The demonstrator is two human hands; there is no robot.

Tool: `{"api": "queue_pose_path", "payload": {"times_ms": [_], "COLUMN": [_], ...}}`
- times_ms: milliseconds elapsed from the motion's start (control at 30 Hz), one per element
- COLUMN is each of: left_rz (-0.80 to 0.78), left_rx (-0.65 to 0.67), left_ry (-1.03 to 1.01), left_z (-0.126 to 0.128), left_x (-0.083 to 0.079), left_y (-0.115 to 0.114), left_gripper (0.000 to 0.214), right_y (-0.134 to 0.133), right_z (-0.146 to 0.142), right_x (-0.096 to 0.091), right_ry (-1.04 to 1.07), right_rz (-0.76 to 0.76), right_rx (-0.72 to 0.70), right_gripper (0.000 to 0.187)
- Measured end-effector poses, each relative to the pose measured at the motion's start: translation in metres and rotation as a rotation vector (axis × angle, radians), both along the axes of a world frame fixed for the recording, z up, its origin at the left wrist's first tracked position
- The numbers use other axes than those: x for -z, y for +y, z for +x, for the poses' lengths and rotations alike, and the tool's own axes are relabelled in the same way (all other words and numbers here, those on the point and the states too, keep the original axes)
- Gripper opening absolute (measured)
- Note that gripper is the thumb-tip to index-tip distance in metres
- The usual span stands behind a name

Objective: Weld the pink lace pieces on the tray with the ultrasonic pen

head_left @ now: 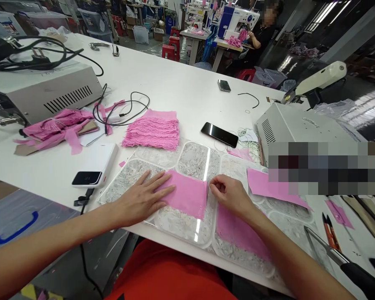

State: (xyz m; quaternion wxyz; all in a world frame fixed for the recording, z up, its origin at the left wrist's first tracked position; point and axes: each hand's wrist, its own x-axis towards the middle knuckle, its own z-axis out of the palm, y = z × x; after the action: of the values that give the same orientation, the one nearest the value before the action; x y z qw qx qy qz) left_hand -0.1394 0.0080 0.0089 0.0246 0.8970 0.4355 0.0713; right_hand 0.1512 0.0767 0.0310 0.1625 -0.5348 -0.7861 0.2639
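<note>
My left hand (150, 191) lies flat with its fingers spread, their tips on the left part of a pink fabric piece (187, 193). That piece lies on a clear plastic sheet (200, 237) with a grey marbled pattern. Just past the fabric's right edge, my right hand (229, 193) is closed in a pinch; what its fingertips hold, if anything, is too small to see. Under my right wrist lies a second pink fabric piece (237, 233), partly covered by my forearm. A third pink piece (271, 187) rests farther right.
Behind the sheet is a stack of ruffled pink fabric (153, 131). A black phone (219, 134), a white power bank (104, 166) and scissors (337, 256) lie around. Grey metal boxes flank the white table (181, 91). A person (262, 37) sits by sewing machines.
</note>
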Motion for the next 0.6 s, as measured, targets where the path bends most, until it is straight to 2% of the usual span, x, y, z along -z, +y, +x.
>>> {"api": "queue_pose_path", "payload": {"times_ms": [167, 400, 600], "left_rz": [0.017, 0.038, 0.044], "left_rx": [-0.007, 0.005, -0.004], "left_ry": [-0.011, 0.006, -0.029], "left_z": [-0.001, 0.0, 0.0], "left_x": [0.005, 0.005, 0.005], "left_y": [0.0, 0.001, 0.001], "left_gripper": [0.047, 0.046, 0.046], "right_y": [0.004, 0.009, 0.009], "right_z": [-0.006, -0.008, -0.011], "right_x": [-0.001, -0.006, -0.005], "right_ry": [-0.033, 0.038, -0.083], "right_rz": [-0.056, -0.027, -0.076], "right_rx": [0.002, 0.02, -0.025], "right_gripper": [0.014, 0.015, 0.012]}}
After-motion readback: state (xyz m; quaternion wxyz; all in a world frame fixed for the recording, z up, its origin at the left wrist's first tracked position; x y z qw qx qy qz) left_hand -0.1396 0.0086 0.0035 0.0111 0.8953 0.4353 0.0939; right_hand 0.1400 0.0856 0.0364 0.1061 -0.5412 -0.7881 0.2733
